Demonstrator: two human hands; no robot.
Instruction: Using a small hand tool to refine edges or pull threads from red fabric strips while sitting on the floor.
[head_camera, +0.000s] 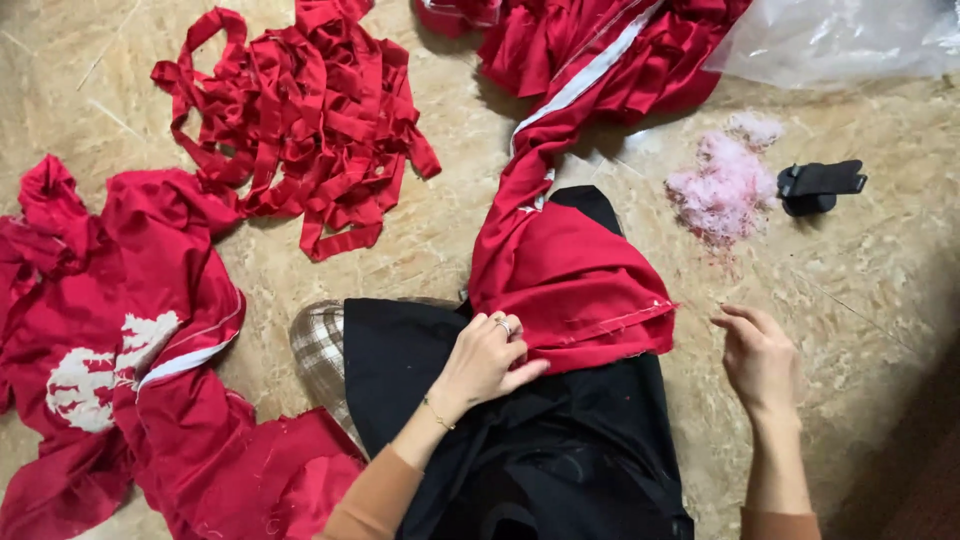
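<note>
Red satin garment with a white stripe (570, 270) runs long from my lap toward one o'clock, across the chipboard table (880, 290). At ten o'clock lies a heap of red fabric strips (300, 120). My left hand (485, 360) pinches its hem; my right hand (758, 358) hovers loosely curled, holding nothing.

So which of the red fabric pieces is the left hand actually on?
The folded red piece lying on the black cloth, under the left hand; the strip pile and white-printed garment lie untouched.
</note>
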